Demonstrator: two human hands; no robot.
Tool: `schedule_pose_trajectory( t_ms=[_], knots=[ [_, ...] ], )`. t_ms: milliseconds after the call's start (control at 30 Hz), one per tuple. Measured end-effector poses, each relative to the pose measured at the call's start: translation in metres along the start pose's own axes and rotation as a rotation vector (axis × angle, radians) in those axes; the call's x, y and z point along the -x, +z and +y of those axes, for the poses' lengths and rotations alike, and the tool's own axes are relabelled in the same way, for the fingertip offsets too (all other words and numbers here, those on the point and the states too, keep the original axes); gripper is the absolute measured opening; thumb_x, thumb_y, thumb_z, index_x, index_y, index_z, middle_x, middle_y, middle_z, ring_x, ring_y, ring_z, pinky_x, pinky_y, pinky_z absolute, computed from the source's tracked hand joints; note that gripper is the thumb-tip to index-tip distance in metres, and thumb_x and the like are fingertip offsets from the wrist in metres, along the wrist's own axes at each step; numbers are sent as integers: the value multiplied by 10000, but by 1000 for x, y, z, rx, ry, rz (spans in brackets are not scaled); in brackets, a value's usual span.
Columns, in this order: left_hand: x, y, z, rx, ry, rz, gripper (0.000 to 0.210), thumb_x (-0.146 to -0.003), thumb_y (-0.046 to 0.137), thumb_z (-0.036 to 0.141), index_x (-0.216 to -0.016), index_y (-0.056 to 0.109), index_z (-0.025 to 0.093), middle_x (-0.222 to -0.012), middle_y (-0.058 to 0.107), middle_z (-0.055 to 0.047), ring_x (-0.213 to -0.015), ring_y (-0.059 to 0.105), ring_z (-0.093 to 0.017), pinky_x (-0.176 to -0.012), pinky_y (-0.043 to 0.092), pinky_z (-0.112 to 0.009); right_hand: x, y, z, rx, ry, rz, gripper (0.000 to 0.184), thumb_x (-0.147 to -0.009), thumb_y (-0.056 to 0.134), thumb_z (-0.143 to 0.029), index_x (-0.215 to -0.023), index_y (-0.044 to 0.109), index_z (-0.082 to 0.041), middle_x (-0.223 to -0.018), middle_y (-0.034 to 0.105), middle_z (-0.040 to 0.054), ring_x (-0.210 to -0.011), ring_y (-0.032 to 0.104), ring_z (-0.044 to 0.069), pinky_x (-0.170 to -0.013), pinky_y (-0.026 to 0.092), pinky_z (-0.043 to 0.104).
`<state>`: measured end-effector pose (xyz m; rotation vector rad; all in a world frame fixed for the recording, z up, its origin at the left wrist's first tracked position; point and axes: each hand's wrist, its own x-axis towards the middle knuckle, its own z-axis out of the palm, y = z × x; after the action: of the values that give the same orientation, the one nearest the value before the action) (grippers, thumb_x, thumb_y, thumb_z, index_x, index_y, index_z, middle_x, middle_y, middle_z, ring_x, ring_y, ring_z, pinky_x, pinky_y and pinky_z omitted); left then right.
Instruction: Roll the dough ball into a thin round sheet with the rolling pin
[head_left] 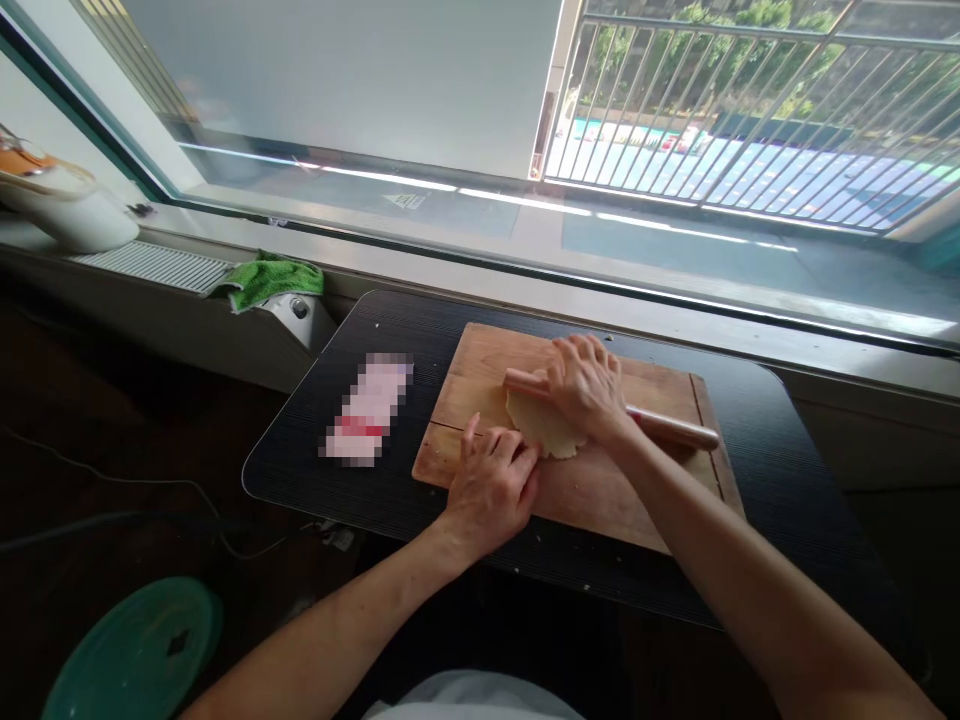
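A flat, pale round of dough [546,428] with an uneven edge lies on a wooden board [622,495]. Across its far part runs a wooden rolling pin [679,431], tilted down to the right. My right hand [589,385] is closed over the pin near its left end and hides part of it. At the near left edge of the dough is my left hand [493,485], its fingers bent and the tips by the dough's rim. Whether those fingers pinch the dough is hidden by the hand itself.
The board rests on a black table [300,455] with rounded corners and scattered crumbs. A blurred-out pink item [369,410] lies left of the board. Beyond are a window sill, a green cloth [270,280] and a white container [82,210]. A green basin [139,650] stands lower left.
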<state>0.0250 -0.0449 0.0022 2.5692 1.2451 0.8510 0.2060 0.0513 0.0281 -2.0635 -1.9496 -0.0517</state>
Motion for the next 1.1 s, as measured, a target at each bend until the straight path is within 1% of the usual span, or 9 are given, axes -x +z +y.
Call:
schedule_pose_trajectory(
  t_ms=[100, 200, 300, 433, 533, 633, 800, 933, 1100],
  knots=[
    [0, 0, -1, 10, -2, -3, 258, -967, 528, 237, -1180, 672, 221, -1050, 664, -64, -1071, 587, -245, -1221, 174, -627, -45, -2, 9, -3, 122, 11, 464, -966, 384, -322, -1344, 601, -158, -1435, 543, 182, -1322, 443, 342, -1083, 336, 521],
    [0, 1, -1, 8, -11, -2, 252, -960, 533, 233, -1168, 675, 229, -1040, 663, -61, -1063, 589, -243, -1213, 182, -634, -59, -11, 14, 59, 71, 46, 399, -970, 382, -298, -1186, 686, -158, -1325, 619, 190, -1209, 519, 340, -999, 388, 474],
    [0, 2, -1, -2, -7, 8, 254, -948, 547, 233, -1165, 681, 231, -1052, 657, -65, -1074, 585, -245, -1207, 208, -623, -30, -18, 13, 126, -50, 29, 423, -1008, 341, -329, -1000, 734, -173, -1092, 730, 155, -1056, 608, 292, -910, 415, 386],
    [-1, 3, -1, -25, 2, 10, 262, -948, 538, 222, -1165, 684, 219, -1061, 656, -68, -1066, 586, -244, -1192, 256, -594, 15, -17, 5, 178, -71, 14, 487, -1039, 316, -353, -913, 749, -172, -935, 773, 132, -909, 680, 245, -819, 410, 326],
    [-1, 2, -2, -28, 7, 12, 257, -949, 537, 214, -1160, 683, 220, -1064, 659, -68, -1059, 588, -243, -1192, 257, -592, 21, -18, 8, 198, -39, -20, 501, -1045, 326, -392, -910, 757, -176, -871, 779, 127, -817, 700, 233, -706, 389, 304],
    [-1, 2, -2, -24, 5, 15, 256, -943, 547, 211, -1161, 680, 226, -1065, 661, -65, -1061, 586, -243, -1196, 243, -597, 16, -25, 29, 235, -43, -41, 512, -1043, 320, -397, -864, 751, -185, -823, 773, 122, -751, 692, 234, -646, 359, 306],
    [-1, 4, -2, -26, 16, 25, 247, -947, 539, 212, -1150, 678, 229, -1046, 656, -59, -1048, 583, -239, -1208, 216, -607, 21, -33, 50, 221, -180, -81, 428, -1016, 357, -356, -837, 714, -200, -893, 751, 99, -832, 656, 226, -726, 400, 313],
    [0, 4, -2, -19, 15, 26, 245, -952, 542, 220, -1156, 678, 226, -1073, 660, -70, -1064, 581, -246, -1197, 242, -606, 16, -22, 17, 84, -173, -21, 409, -1031, 330, -372, -1070, 707, -216, -1180, 695, 110, -1085, 588, 249, -921, 415, 358],
    [0, 1, -1, -26, 23, 14, 265, -961, 531, 229, -1181, 677, 200, -1058, 660, -76, -1067, 577, -254, -1187, 250, -619, -35, -6, -10, 57, -74, -88, 430, -1028, 340, -410, -1250, 661, -229, -1370, 613, 127, -1270, 500, 300, -1071, 355, 478]
  ],
)
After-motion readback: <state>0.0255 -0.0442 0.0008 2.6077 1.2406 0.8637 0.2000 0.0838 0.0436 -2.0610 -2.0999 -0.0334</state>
